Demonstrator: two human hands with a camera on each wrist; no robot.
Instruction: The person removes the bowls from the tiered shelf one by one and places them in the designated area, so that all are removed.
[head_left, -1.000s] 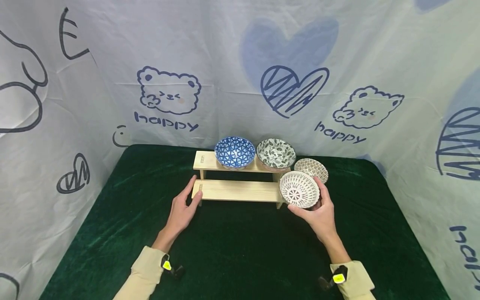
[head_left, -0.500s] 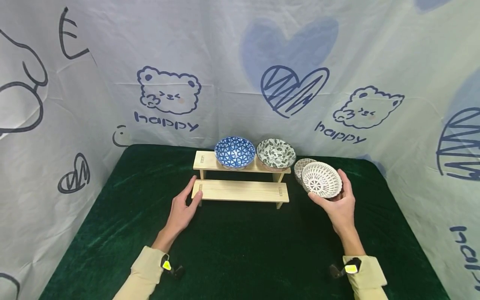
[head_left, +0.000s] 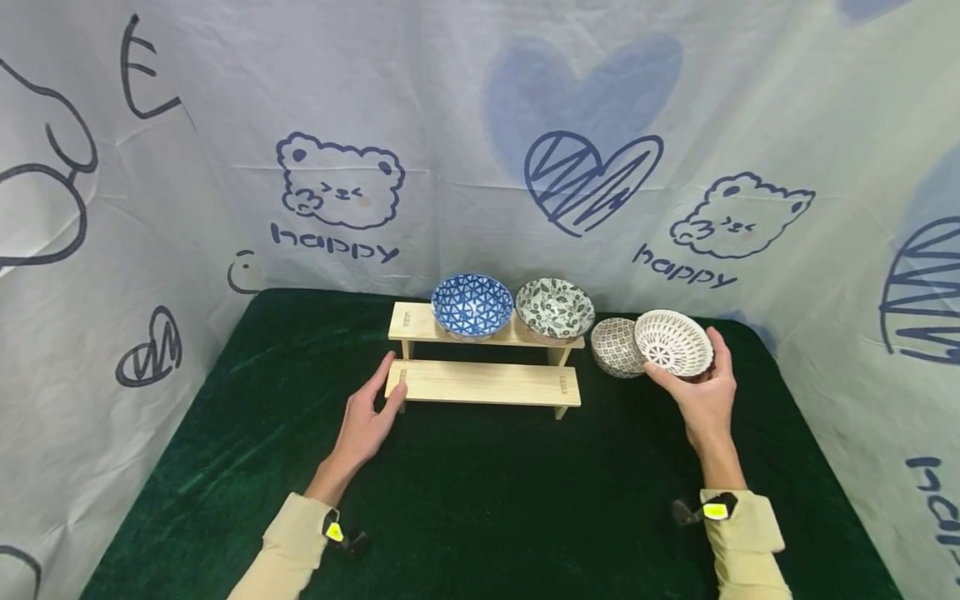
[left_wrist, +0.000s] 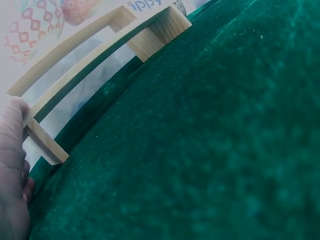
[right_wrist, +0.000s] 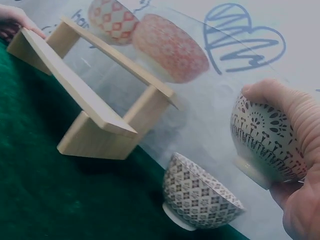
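Observation:
My right hand (head_left: 708, 404) grips a small white bowl (head_left: 673, 342) with dark petal-like strokes, thumb at the near rim and fingers at its right side. In the right wrist view this white bowl (right_wrist: 262, 142) is raised, its foot ring showing. Just left of it, a brown-and-white lattice-patterned bowl (head_left: 615, 346) sits on the green cloth, partly overlapped in the head view. My left hand (head_left: 363, 423) holds the left end of a two-tier wooden stand (head_left: 483, 383), thumb at the lower shelf's edge. The left wrist view shows the thumb (left_wrist: 14, 112) at that shelf end.
On the upper tier stand a blue triangle-patterned bowl (head_left: 472, 306) and a leaf-patterned bowl (head_left: 555, 308). The lower shelf is bare. A dark green velvet cloth (head_left: 480, 500) covers the table, with a printed white curtain (head_left: 465, 100) hanging behind and at both sides.
My right hand has carried the white bowl from the lower shelf's right end, over the lattice-patterned bowl, rightward and back to that bowl's right side. The left hand has stayed at the stand.

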